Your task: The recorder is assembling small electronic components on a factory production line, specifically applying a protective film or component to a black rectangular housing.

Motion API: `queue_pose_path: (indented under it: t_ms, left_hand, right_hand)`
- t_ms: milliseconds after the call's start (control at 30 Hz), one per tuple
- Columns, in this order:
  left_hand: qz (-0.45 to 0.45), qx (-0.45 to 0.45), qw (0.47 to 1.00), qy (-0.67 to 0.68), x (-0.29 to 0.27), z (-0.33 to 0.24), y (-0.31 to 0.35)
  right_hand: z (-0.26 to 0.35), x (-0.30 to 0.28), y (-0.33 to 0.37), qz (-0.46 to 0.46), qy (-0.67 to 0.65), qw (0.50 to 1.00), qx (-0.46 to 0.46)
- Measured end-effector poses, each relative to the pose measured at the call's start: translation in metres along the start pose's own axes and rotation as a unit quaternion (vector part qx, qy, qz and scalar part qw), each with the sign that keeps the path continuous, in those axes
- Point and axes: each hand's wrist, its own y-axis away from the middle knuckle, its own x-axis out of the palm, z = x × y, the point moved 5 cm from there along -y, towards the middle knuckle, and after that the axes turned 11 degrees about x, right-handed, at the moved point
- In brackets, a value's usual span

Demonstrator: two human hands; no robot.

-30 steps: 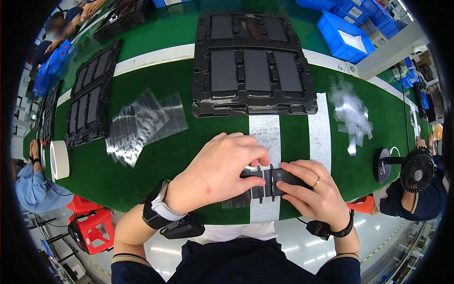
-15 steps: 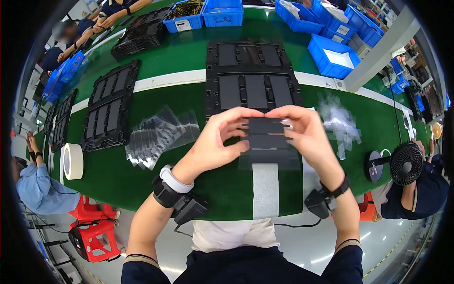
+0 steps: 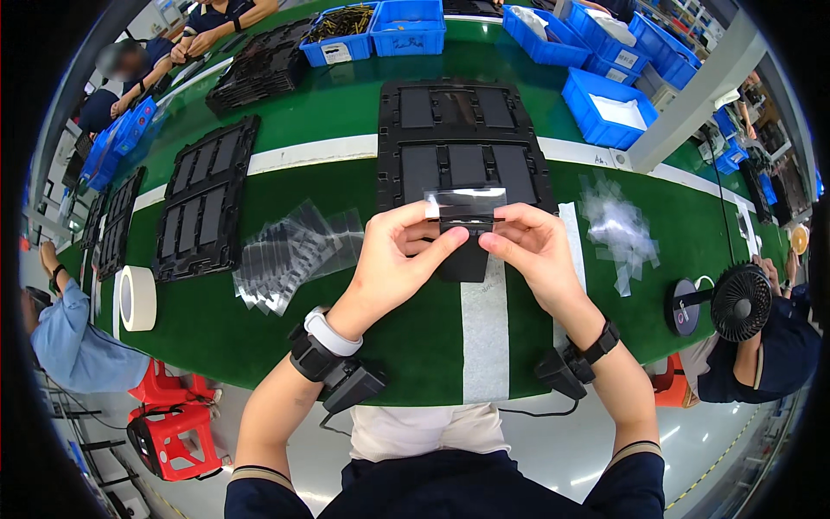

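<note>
A flat black rectangular piece hangs between my two hands, tilted above the green table. Clear film sticks out past its far end and catches the light. My left hand is closed on the left side of the piece, thumb on the near face. On the opposite side my right hand pinches it the same way, the thumbs nearly meeting. Just beyond stands a black tray with dark panels in its slots. Clear film sheets lie fanned out to the left, and more film pieces are heaped at right.
Below my hands runs a pale strip. A tape roll stands at left, near another loaded tray. Blue bins line the far side beside a grey post. A black fan is at right; co-workers sit around.
The black piece has tipped, its near end now lower and narrower in view. Clear film shows at its far end instead of its near end. My thumbs have come closer together.
</note>
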Motion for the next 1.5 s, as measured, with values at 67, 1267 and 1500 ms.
queue_pose_path:
  t_ms: [67,1267,1500]
  left_hand:
    - [-0.002,-0.010,1.000,0.007,-0.003,0.000,0.000]
    - [0.008,0.010,1.000,0.015,0.004,-0.003,0.008]
    - [-0.027,0.033,0.995,0.088,0.004,-0.005,0.008]
  right_hand:
    - [0.003,0.001,0.000,0.004,-0.004,1.000,-0.004]
    - [0.007,0.018,0.011,0.059,0.085,0.994,0.017]
    - [0.007,0.012,0.008,0.029,0.091,0.995,0.014]
